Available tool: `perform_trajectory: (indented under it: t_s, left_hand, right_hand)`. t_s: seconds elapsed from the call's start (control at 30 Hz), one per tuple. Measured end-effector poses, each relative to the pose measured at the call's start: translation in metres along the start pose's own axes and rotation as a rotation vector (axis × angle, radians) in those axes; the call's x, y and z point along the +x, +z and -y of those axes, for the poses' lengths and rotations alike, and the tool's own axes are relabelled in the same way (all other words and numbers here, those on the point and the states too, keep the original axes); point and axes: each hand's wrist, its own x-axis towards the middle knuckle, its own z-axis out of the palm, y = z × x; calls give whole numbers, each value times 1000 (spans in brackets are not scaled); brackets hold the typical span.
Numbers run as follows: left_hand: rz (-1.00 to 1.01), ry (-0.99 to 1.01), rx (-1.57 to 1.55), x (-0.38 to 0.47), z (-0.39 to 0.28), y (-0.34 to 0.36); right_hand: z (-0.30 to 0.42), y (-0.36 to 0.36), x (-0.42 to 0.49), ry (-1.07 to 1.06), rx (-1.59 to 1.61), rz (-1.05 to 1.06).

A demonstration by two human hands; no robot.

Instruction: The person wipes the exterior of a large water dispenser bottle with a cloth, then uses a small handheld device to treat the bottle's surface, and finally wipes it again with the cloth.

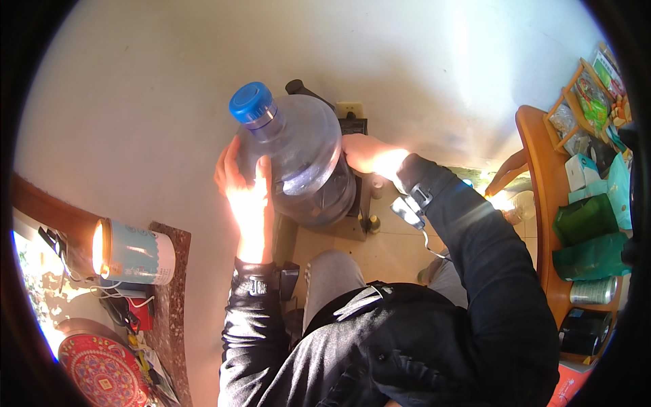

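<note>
A large clear plastic water-cooler bottle (305, 137) with a blue cap (251, 103) leans in front of me, its neck pointing to the upper left. My left hand (243, 180) presses against the bottle's left shoulder below the neck, thumb and fingers spread around it. On the other side, my right hand (362, 151) grips the right edge, its fingertips hidden behind the bottle. Through the clear wall, the lower body looks dark. A black appliance (362, 125) stands partly hidden behind the bottle, near a wall socket (351, 109).
On the right, a wooden table (546, 213) carries green bags (590, 254), a can (594, 291) and a wooden rack (574, 102). A stone ledge (170, 295) at left holds a light-blue canister (137, 253) and a red patterned round tin (104, 369). Small bottles (375, 224) stand on the floor.
</note>
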Motion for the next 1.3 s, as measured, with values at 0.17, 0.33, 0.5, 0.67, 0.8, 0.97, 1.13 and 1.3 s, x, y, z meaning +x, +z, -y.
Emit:
perform_trajectory:
  t_s: [0.17, 0.33, 0.5, 0.67, 0.8, 0.97, 1.13, 1.3]
  left_hand:
    - [-14, -6, 0, -1, 0, 2]
    - [-30, -4, -6, 1, 4, 3]
    - [-43, 6, 7, 1, 7, 6]
    - [-41, 0, -7, 2, 7, 6]
    - [-32, 9, 7, 2, 8, 6]
    - [-27, 13, 3, 3, 7, 5]
    - [-22, 27, 1, 2, 5, 5]
    - [-30, 19, 70, 2, 8, 5]
  right_hand:
    - [28, -6, -29, 37, -142, -127]
    - [40, -1, -39, 89, -158, -213]
    - [19, 6, -23, 22, -121, -326]
    - [-5, 17, 12, -102, 103, -450]
    - [-17, 19, 34, -177, 167, -385]
    - [-13, 6, 26, -209, 286, -169]
    - [3, -4, 5, 41, 290, 49]
    - [9, -4, 4, 3, -25, -119]
